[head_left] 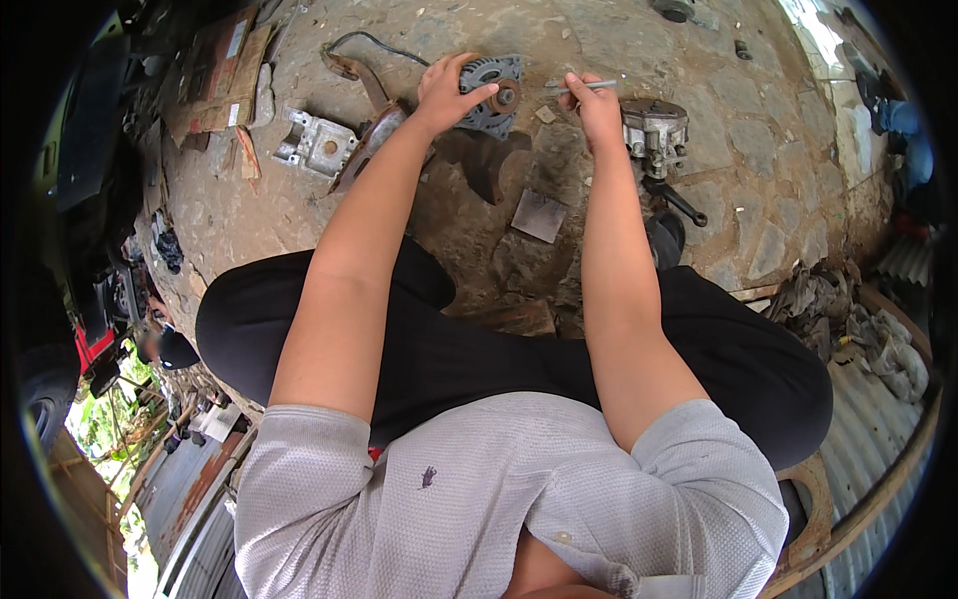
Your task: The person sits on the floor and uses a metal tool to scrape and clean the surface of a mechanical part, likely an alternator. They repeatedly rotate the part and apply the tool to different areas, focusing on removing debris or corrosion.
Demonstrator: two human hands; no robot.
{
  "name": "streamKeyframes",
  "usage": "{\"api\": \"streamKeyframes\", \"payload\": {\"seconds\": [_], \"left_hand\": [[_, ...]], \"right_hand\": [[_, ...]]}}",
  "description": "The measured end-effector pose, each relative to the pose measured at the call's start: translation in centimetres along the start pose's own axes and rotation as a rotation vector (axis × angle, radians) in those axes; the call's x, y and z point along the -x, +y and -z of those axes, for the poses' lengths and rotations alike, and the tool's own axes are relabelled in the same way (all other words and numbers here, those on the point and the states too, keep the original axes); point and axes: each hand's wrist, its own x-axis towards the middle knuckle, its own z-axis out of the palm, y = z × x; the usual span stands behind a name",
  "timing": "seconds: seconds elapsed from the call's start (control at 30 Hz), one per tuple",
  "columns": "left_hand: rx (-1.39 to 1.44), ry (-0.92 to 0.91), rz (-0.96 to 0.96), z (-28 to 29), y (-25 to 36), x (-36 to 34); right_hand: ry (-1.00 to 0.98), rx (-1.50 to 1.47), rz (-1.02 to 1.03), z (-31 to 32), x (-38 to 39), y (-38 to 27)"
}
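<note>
My left hand [449, 94] grips the side of a grey, vented alternator [489, 122], its thumb reaching across the front toward the round pulley hub. The alternator rests on the dirty floor. Just to its right, my right hand [595, 108] pinches a thin grey metal rod [601, 85], held level and pointing to both sides; its exact kind is too small to tell. Beside that hand stands a silver cast-metal part [656, 135] with a round top. A rusty, arm-like metal piece [377, 140] lies left of the alternator.
A silver casting [317, 146] lies at left, near flattened cardboard [215, 75]. Between my arms is a small square plate [539, 217]. A black lever with a ringed end [679, 201] lies at right. Corrugated sheet [878, 439] and crumpled plastic [888, 354] border the lower right.
</note>
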Motion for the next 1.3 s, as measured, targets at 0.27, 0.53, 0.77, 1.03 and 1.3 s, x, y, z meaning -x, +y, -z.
{"api": "streamKeyframes", "payload": {"seconds": [0.27, 0.53, 0.77, 1.03, 1.3], "left_hand": [[0.004, -0.005, 0.017, 0.0, 0.1, 0.1], [0.016, -0.007, 0.015, 0.2, 0.2, 0.2], [-0.017, 0.049, 0.031, -0.4, 0.5, 0.2], [-0.013, 0.085, 0.076, -0.8, 0.9, 0.0], [-0.018, 0.041, 0.034, -0.3, 0.4, 0.1]], "right_hand": [[-0.067, -0.021, 0.014, -0.9, 0.5, -0.9], [-0.134, 0.044, 0.081, -0.7, 0.5, -0.5], [-0.001, -0.032, 0.098, -2.0, 1.2, -0.7], [-0.13, 0.042, 0.099, -1.0, 0.9, -0.1], [0.007, 0.076, 0.076, -1.5, 0.6, 1.3]]}}
